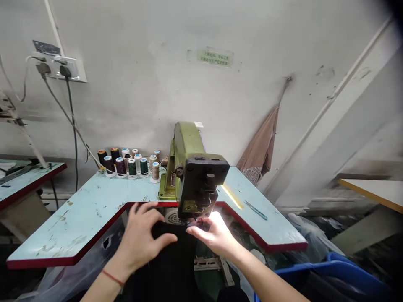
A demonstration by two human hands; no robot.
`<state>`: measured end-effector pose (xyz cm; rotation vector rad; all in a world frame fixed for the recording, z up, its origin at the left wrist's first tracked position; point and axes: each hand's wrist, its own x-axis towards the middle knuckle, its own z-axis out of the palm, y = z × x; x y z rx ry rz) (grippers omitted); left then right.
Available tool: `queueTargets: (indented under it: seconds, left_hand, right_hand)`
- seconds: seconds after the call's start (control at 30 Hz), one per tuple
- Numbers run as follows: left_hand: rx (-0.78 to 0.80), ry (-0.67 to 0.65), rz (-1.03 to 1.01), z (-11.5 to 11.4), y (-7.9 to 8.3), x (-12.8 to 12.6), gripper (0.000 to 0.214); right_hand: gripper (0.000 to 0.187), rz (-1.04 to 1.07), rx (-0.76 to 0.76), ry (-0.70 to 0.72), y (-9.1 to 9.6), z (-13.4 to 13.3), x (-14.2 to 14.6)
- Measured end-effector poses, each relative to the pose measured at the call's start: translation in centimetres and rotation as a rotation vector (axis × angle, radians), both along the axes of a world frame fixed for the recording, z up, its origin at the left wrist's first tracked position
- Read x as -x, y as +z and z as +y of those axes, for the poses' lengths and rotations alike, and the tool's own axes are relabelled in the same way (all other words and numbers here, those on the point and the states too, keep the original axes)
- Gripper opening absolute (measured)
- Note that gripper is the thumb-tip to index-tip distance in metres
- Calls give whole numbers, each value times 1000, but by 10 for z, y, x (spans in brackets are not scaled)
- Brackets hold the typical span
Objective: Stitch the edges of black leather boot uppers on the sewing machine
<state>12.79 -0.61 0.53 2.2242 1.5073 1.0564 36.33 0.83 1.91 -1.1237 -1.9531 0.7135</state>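
From my seat I see both hands down at the green sewing machine, in the notch cut into the pale blue table with its red edge. My left hand lies open and flat on the black fabric. Its fingers are spread and point toward the machine, and the thumb is stretched out to the right across the cloth. A thin red cord circles that wrist.

My right hand sits just beside it, directly under the machine's dark head. Its fingers are drawn close together and touch the top edge of the fabric by the needle. The machine's lamp glares so hard on this hand that I cannot tell whether the fingers pinch the cloth or only press on it. The two hands are near each other but apart, with a strip of fabric between them.

The fabric hangs from the machine's bed down toward me, in front of the table's notch. A cluster of thread spools stands at the back of the table, left of the machine. A blue bin sits low on my right.
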Motion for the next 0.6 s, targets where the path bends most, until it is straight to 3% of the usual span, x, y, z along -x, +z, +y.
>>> queueTargets:
  seconds: [0.1,0.2,0.47,0.6]
  left_hand:
    - [-12,-59,29,-3,11,-28,27]
    - [51,-47,-65,-3,11,-40,25]
    - [149,-10,-205,-4,2,-28,32]
    - [191,-19,-263,-3,0,-23,35]
  right_hand:
    - [15,7,-25,15,2,-1,4]
    - [19,1,47,37,4,0,0]
    - [31,317,458,121,-9,-3,-17]
    - [36,498,505,129,-20,-7,-11]
